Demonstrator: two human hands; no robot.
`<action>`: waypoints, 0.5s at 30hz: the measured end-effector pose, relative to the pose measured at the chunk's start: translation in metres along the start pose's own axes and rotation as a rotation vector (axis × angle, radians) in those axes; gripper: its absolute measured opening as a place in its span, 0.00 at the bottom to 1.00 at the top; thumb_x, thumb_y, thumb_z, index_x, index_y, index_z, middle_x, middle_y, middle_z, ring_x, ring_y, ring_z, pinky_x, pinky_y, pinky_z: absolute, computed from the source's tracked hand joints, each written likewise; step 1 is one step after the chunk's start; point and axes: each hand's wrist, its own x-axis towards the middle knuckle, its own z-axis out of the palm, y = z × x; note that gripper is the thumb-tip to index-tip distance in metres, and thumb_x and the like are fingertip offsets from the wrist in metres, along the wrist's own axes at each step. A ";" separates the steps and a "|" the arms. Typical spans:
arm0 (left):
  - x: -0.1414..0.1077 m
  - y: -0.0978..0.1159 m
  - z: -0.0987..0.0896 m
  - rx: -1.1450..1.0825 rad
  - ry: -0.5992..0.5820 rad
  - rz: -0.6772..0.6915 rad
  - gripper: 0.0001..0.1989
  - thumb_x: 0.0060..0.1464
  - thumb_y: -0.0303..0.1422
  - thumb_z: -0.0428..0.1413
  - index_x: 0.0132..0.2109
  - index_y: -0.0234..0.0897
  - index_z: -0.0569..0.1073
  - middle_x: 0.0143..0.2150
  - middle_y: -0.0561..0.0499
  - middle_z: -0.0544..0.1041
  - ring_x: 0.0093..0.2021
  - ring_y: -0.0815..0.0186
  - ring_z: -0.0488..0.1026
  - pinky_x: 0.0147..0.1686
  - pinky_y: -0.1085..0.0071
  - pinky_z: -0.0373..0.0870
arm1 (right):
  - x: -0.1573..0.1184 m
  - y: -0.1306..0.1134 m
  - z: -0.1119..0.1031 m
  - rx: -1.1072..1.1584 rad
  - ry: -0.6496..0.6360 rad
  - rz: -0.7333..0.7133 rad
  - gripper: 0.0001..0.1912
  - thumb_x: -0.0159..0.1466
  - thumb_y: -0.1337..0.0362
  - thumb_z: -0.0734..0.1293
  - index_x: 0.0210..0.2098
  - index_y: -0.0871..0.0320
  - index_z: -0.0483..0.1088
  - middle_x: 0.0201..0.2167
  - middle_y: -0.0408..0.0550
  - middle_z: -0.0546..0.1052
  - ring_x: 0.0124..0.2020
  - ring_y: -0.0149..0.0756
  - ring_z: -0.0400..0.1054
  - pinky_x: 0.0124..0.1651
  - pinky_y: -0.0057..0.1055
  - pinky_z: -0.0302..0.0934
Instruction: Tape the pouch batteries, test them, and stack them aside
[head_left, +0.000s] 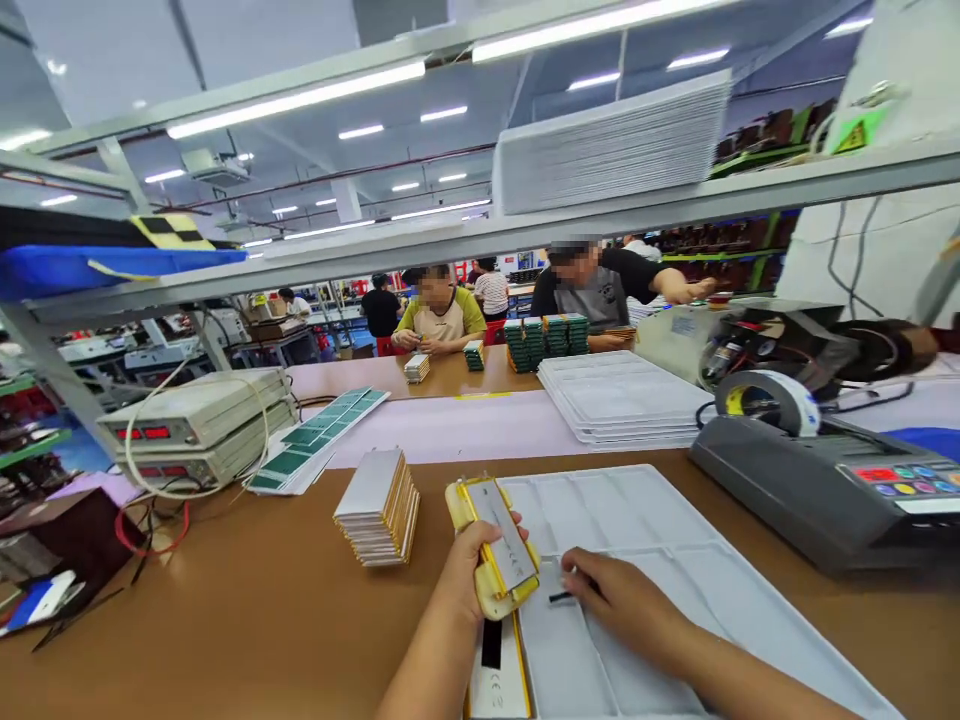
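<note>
My left hand (480, 570) is wrapped around a pale yellow holder (459, 510) with a flat silver pouch battery cell (501, 530) lying in it, the thumb pressing on the cell. My right hand (619, 600) is a little to the right, its fingers pinched on a small black strip (560, 597) over the white tray. Under the holder, another silver cell (495, 690) with yellow edges and a black patch lies at the tray's left side, partly hidden. A stack of similar cells (375, 510) stands on the brown table to the left.
The white moulded tray (660, 540) lies on the brown table (247, 610). On the right is a grey tape dispenser (810, 500) with a tape roll. Power units (202, 430) and green-topped sheets (322, 440) are at the left. Two co-workers sit opposite, beyond stacked trays (622, 390); a shelf crosses overhead.
</note>
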 end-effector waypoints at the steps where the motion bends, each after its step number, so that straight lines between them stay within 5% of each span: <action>1: -0.004 0.003 0.006 0.010 -0.008 0.018 0.18 0.38 0.28 0.52 0.41 0.29 0.71 0.32 0.42 0.75 0.38 0.55 0.72 0.38 0.62 0.67 | 0.000 -0.001 -0.001 -0.003 0.001 -0.024 0.11 0.61 0.57 0.54 0.35 0.52 0.65 0.33 0.44 0.73 0.33 0.37 0.66 0.34 0.29 0.55; 5: -0.028 0.034 0.036 -0.028 -0.029 0.170 0.17 0.40 0.29 0.52 0.41 0.32 0.71 0.35 0.43 0.75 0.39 0.56 0.72 0.38 0.61 0.68 | 0.000 0.002 -0.003 0.030 0.005 -0.050 0.11 0.61 0.59 0.54 0.37 0.51 0.66 0.32 0.43 0.74 0.34 0.37 0.66 0.33 0.28 0.55; 8: -0.049 0.078 0.062 0.014 0.158 0.353 0.15 0.42 0.32 0.53 0.40 0.34 0.70 0.36 0.44 0.75 0.38 0.57 0.72 0.37 0.60 0.70 | -0.001 0.005 -0.004 0.074 -0.003 -0.062 0.11 0.61 0.59 0.54 0.37 0.51 0.66 0.33 0.44 0.74 0.35 0.38 0.67 0.34 0.29 0.55; 12: -0.063 0.139 0.081 0.389 0.405 0.397 0.12 0.39 0.25 0.54 0.36 0.33 0.69 0.28 0.48 0.74 0.29 0.62 0.72 0.30 0.63 0.71 | -0.001 0.007 -0.005 0.141 -0.037 -0.070 0.11 0.61 0.60 0.55 0.38 0.52 0.66 0.37 0.46 0.74 0.37 0.40 0.67 0.38 0.31 0.56; 15: -0.060 0.168 0.073 0.821 0.552 0.383 0.21 0.33 0.22 0.59 0.40 0.38 0.68 0.27 0.52 0.73 0.22 0.65 0.70 0.22 0.67 0.69 | -0.001 0.009 -0.006 0.150 -0.063 -0.072 0.11 0.60 0.60 0.55 0.37 0.52 0.67 0.37 0.47 0.74 0.38 0.41 0.67 0.38 0.32 0.56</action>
